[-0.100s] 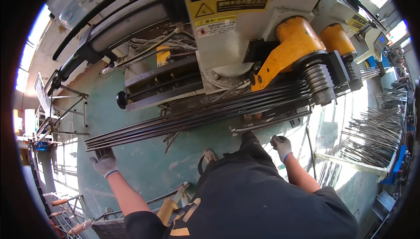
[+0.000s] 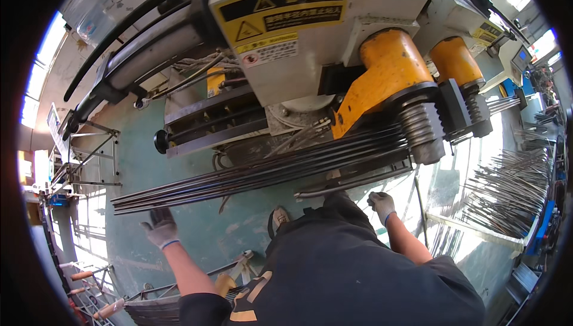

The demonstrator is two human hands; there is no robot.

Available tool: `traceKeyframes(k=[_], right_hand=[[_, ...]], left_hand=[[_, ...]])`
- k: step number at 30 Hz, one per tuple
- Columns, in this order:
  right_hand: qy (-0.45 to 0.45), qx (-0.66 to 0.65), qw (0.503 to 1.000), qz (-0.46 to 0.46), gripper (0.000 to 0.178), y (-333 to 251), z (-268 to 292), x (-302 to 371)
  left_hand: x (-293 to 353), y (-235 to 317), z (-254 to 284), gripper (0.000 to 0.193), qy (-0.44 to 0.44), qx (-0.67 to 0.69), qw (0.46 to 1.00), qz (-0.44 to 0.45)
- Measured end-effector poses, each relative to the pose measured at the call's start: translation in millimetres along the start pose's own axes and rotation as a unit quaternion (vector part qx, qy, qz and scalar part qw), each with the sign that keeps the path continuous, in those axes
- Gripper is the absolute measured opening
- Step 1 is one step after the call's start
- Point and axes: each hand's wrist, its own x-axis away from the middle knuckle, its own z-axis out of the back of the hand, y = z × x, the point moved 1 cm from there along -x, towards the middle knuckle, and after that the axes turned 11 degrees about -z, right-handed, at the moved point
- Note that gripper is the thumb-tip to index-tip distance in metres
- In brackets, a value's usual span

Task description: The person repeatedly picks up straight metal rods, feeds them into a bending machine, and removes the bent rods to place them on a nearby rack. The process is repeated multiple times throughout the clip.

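A bundle of several long dark metal rods (image 2: 239, 178) stretches from the left into the bending machine (image 2: 298, 75), past its orange arm (image 2: 388, 75) and threaded spindle (image 2: 419, 130). My left hand (image 2: 160, 230), in a grey glove, is open with its fingers spread just below the rods' left part. Its fingertips come close to the lowest rod; whether they touch it I cannot tell. My right hand (image 2: 381, 205), gloved too, is closed with curled fingers near my right leg, apart from the rods, and nothing shows in it. Below the bundle runs a shorter grey bar (image 2: 358, 183).
At the right a trough (image 2: 477, 228) holds many loose thin rods (image 2: 507, 188). A thin upright stand leg (image 2: 421, 209) rises beside my right hand. Metal frames (image 2: 98, 159) stand at the left, and a rack of rods (image 2: 158, 311) lies behind my left arm. The floor is green.
My left hand has moved right and slightly toward me, away from the rods' left ends. The machine and rods sit a little lower and further left in view. My right hand stays closed.
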Motion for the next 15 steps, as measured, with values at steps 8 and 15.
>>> traceKeyframes(k=[8, 15], right_hand=[[0.071, 0.234, 0.963, 0.111, 0.025, 49, 144, -151], [0.083, 0.249, 0.937, 0.231, 0.018, 18, 122, -129]], left_hand=[[200, -230, 36, 0.052, -0.096, -0.040, 0.935, 0.340], [206, -238, -23, 0.043, -0.229, -0.202, 0.907, 0.289]])
